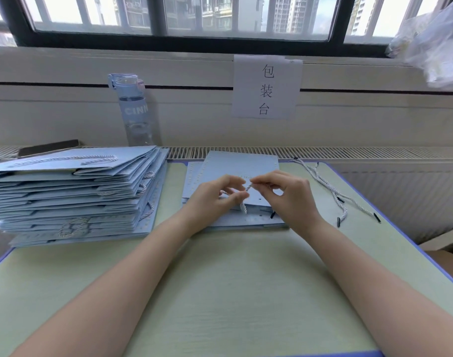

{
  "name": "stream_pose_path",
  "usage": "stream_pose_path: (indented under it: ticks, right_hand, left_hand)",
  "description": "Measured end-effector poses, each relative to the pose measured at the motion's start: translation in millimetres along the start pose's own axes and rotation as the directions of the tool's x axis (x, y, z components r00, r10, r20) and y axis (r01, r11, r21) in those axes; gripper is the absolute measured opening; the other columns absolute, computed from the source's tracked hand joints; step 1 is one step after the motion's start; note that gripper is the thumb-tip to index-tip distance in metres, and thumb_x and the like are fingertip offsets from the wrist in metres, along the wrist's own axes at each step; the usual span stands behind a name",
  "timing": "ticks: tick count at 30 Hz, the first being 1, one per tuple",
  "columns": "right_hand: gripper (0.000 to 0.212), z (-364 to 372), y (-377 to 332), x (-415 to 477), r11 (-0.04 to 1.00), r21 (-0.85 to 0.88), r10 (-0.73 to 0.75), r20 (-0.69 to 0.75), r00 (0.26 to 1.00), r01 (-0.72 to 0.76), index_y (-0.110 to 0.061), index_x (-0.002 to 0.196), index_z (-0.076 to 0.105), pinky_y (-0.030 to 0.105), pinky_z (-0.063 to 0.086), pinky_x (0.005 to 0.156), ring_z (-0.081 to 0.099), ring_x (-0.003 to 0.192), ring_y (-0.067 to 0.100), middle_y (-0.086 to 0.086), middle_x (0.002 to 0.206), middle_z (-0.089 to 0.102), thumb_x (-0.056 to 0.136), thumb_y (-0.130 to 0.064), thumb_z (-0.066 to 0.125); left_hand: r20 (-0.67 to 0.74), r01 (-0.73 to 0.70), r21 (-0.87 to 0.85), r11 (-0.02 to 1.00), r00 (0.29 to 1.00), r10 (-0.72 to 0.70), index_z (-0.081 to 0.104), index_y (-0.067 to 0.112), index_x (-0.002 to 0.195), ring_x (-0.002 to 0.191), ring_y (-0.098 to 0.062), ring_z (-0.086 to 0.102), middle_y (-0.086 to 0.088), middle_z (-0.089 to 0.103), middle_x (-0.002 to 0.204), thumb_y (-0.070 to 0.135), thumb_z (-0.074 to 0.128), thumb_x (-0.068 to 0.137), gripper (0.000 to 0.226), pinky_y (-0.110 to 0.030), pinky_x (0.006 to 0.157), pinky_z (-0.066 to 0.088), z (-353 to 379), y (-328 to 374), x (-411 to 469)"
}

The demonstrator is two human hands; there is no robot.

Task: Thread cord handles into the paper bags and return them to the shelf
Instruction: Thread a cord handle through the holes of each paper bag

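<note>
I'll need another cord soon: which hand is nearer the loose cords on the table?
Right. The right hand is left of the loose cords; the left hand is farther left, beyond it, both pinching a cord over the bags.

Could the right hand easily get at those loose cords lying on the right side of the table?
Probably yes. The loose cords lie on the table beside the right hand, with nothing between them. But that hand is pinching a cord, so it would have to let go first.
</note>
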State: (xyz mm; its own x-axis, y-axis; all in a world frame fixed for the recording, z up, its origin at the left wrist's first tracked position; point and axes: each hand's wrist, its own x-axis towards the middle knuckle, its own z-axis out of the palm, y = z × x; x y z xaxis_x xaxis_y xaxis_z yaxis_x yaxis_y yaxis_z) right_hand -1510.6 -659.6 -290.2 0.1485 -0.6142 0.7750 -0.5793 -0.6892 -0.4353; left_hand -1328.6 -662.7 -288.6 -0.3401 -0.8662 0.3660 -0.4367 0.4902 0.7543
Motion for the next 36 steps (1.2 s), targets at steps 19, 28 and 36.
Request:
stream_pose_path:
  ticks: [19, 28, 36]
  right_hand:
    - [0.021, -7, 7, 0, 0.908, -0.317, 0.371, 0.307, 0.877, -0.273, -0.009, 0.102, 0.072, 0.023, 0.039, 0.077, 0.058, 0.089, 0.021, 0.009, 0.098, 0.065, 0.093, -0.017, 0.056]
    - [0.017, -10, -2, 4, 0.888, -0.188, 0.459, 0.313, 0.832, -0.419, -0.013, 0.093, 0.076, 0.007, 0.037, 0.063, 0.055, 0.070, -0.003, -0.008, 0.078, 0.067, 0.088, -0.025, 0.064]
    - [0.013, -12, 3, 5, 0.841, -0.135, 0.541, 0.210, 0.814, -0.524, -0.017, 0.086, 0.069, 0.015, 0.044, 0.046, 0.053, 0.050, 0.003, -0.003, 0.059, 0.064, 0.089, -0.027, 0.062]
  left_hand:
    - [-0.477, -0.011, 0.354, 0.935, 0.858, 0.191, 0.074, 0.016, 0.098, 0.085, -0.011, 0.054, 0.003, 0.066, 0.094, 0.011, 0.062, 0.090, 0.015, -0.026, 0.079, 0.042, -21, -22, 7]
    - [-0.397, 0.242, 0.538, 0.807, 0.918, -0.011, 0.072, 0.023, 0.100, 0.107, -0.027, 0.054, 0.001, 0.065, 0.111, 0.013, 0.053, 0.091, 0.023, -0.046, 0.103, 0.028, -21, -30, 5]
    - [0.087, -0.454, 0.618, 0.642, 0.851, 0.518, 0.073, 0.016, 0.094, 0.086, -0.016, 0.065, 0.003, 0.072, 0.092, 0.021, 0.045, 0.087, 0.029, -0.026, 0.094, 0.037, 8, -2, 2]
